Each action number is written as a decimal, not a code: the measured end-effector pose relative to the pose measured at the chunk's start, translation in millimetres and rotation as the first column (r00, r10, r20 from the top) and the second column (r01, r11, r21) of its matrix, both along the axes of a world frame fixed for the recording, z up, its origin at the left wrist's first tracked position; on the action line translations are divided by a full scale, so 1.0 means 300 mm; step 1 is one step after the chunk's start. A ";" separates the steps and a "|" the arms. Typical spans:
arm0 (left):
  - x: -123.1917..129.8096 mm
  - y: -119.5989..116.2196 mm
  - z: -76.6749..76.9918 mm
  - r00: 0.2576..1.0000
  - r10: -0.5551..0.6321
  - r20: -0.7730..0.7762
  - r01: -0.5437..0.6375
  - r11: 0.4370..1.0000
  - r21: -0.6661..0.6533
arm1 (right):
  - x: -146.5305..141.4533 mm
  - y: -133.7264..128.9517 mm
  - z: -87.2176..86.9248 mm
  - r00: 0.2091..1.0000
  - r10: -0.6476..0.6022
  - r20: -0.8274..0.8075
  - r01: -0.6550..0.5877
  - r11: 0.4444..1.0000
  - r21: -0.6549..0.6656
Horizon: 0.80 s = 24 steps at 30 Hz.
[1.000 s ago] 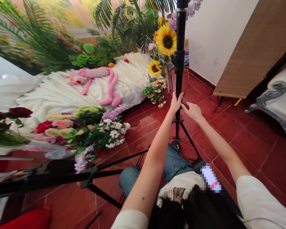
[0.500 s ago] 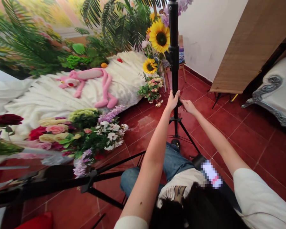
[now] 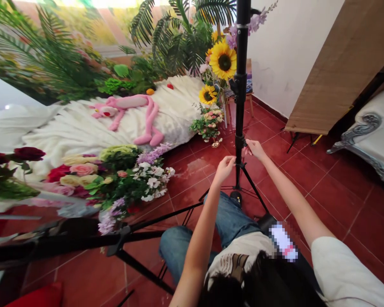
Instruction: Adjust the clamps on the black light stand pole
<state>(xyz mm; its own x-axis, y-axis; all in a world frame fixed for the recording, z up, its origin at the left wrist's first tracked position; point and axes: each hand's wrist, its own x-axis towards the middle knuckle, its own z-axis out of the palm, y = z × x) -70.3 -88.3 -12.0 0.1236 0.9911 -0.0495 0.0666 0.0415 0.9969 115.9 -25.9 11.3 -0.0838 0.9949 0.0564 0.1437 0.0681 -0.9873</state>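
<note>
A black light stand [image 3: 240,115] rises upright in front of me, with its spread legs on the floor. My right hand [image 3: 255,150] has its fingers closed on the knob at the pole's lower collar, from the right side. Just below, on the left of the pole, my left hand [image 3: 224,169] is curled with its fingertips pinched against the stand near the leg joint. What lies between those fingertips is partly hidden. Higher up, the pole has another collar with a knob [image 3: 233,85].
A second black stand [image 3: 67,243] lies across the lower left. Artificial flowers [image 3: 128,175] and a white fur cover [image 3: 67,123] with a pink plush toy [image 3: 151,121] are to the left. Sunflowers [image 3: 224,62] stand behind the pole. A brown panel [image 3: 323,85] and white sofa [image 3: 371,128] are right.
My left hand has let go of the pole at the collar and moved down to near the leg joint. My right hand stays at the knob. The view has shifted slightly.
</note>
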 end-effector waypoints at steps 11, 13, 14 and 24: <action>-0.797 -0.447 -0.112 0.815 0.557 -0.163 -0.580 0.778 -0.242 | -0.200 -0.134 -0.066 0.999 -0.039 -0.005 0.038 0.998 -0.054; -0.939 -0.526 -0.080 0.691 0.697 -0.193 -0.723 0.668 -0.178 | -0.290 -0.155 -0.089 0.986 0.152 0.064 -0.149 0.988 -0.040; -1.000 -0.563 -0.060 0.624 0.754 -0.205 -0.781 0.609 -0.137 | -0.342 -0.161 -0.097 0.969 0.233 0.078 -0.229 0.972 -0.048; -1.265 -0.681 0.201 0.109 0.993 -0.050 -0.903 0.120 0.412 | -0.977 -0.236 -0.034 0.739 0.672 0.052 -0.666 0.740 -0.095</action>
<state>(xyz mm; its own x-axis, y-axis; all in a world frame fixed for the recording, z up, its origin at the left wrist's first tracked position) -449.7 -292.7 48.2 -0.9024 0.2416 0.3569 0.3832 0.0711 0.9209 -177.3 -96.8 1.0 -0.7303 0.6818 -0.0427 0.1616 0.1116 -0.9805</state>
